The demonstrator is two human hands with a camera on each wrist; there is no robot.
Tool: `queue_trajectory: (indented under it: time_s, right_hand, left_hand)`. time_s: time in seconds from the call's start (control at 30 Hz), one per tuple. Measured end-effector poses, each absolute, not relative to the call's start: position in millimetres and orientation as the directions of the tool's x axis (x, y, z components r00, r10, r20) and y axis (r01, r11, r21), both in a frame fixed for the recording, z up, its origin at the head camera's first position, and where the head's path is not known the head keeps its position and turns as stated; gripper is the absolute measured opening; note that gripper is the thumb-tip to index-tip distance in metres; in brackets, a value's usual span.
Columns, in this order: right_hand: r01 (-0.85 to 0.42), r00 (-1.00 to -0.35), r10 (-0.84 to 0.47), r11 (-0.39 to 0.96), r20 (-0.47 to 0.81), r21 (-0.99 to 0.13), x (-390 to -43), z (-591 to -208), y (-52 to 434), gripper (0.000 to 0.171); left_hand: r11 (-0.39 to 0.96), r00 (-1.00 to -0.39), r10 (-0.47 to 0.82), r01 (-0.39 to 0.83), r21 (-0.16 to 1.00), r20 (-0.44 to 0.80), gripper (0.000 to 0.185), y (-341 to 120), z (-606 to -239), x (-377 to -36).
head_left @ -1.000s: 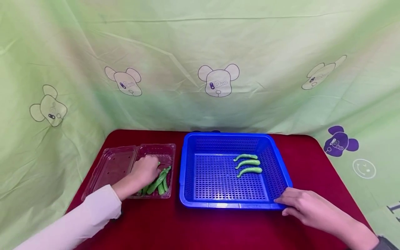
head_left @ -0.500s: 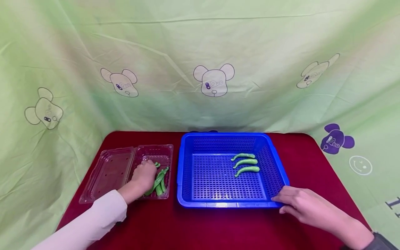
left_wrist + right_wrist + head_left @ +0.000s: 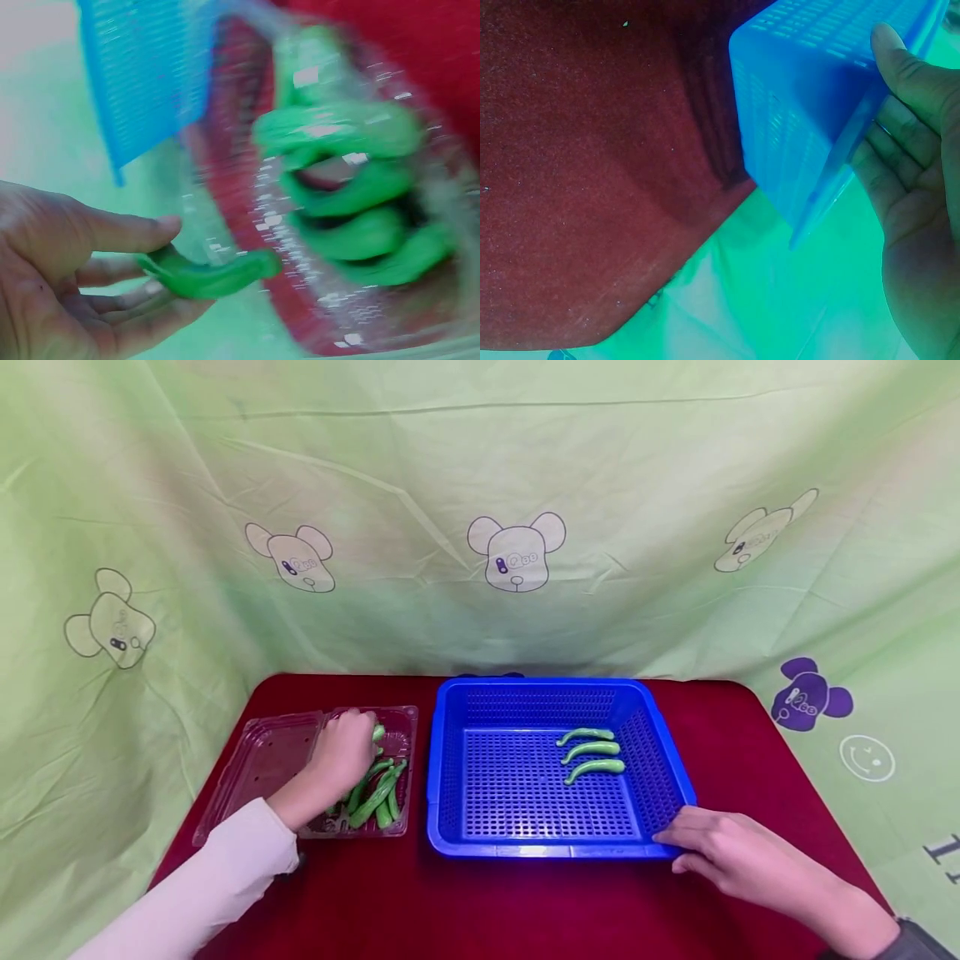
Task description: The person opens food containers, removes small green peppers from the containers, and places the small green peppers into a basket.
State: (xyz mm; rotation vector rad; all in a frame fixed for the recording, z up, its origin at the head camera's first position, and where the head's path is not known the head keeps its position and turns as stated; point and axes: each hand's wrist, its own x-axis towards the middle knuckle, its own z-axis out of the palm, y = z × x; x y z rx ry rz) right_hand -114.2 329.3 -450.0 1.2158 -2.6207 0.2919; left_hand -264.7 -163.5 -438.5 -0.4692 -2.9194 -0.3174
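Observation:
My left hand (image 3: 345, 756) is over the clear plastic clamshell box (image 3: 397, 720) at the left of the table. It pinches a curved green chili pepper (image 3: 217, 276) between thumb and fingers, seen best in the left wrist view. Several more green chili peppers (image 3: 371, 802) lie piled in the near part of the box. My right hand (image 3: 731, 852) grips the near right corner of the blue perforated basket (image 3: 562, 852), its thumb and fingers on either side of the rim in the right wrist view. Inside the basket, three chili peppers (image 3: 596, 767) lie in a row towards the right.
The box's clear lid (image 3: 281, 756) is folded open to the left. Box and basket stand side by side on a dark red tablecloth (image 3: 480, 910). A pale green curtain (image 3: 405, 627) with mouse-head drawings encloses the back and sides.
My left hand has picked up a chili pepper from the box and moved slightly upwards with it. My right hand keeps its grip on the basket corner.

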Motion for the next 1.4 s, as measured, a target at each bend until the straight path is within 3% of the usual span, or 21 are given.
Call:
queue_trajectory:
  time_s: [0.2, 0.3, 0.57, 0.8, 1.07, 1.27, 1.4]
  right_hand:
    - [-0.766, -0.632, -0.719, 0.635, 0.291, -0.095, -112.7, -448.8, 330.9, 0.031]
    - [-0.765, -0.633, -0.718, 0.638, 0.290, -0.090, -112.3, -447.9, 330.4, 0.035]
    - [-0.759, -0.643, -0.718, 0.643, 0.267, -0.099, -111.5, -447.4, 327.0, 0.023]
    - [-0.758, -0.644, -0.715, 0.645, 0.271, -0.097, -110.0, -446.0, 329.4, 0.029]
    - [-0.760, -0.642, -0.719, 0.643, 0.266, -0.095, -111.5, -444.3, 327.2, 0.027]
    - [-0.763, -0.634, -0.720, 0.642, 0.282, -0.079, -112.1, -445.0, 326.7, 0.034]
    - [-0.762, -0.638, -0.718, 0.641, 0.277, -0.093, -111.2, -444.8, 327.8, 0.035]
  left_hand:
    - [0.887, -0.907, 0.334, 0.395, 0.241, 0.256, 0.028, -137.4, -405.3, -274.2]
    - [0.869, -0.882, 0.377, 0.442, 0.220, 0.284, 0.025, -114.1, -389.5, -278.8]
    - [0.793, -0.804, 0.536, 0.584, 0.173, 0.257, 0.015, -30.3, -371.2, -280.8]
    - [0.739, -0.742, 0.655, 0.668, 0.083, 0.143, 0.008, 48.0, -370.8, -286.2]
    - [0.642, -0.642, 0.762, 0.766, 0.023, 0.087, 0.027, 110.2, -387.0, -273.9]
    - [0.588, -0.591, 0.806, 0.805, 0.076, 0.023, 0.011, 134.3, -413.4, -261.2]
    - [0.585, -0.588, 0.809, 0.800, 0.133, -0.016, 0.017, 145.2, -431.6, -253.8]
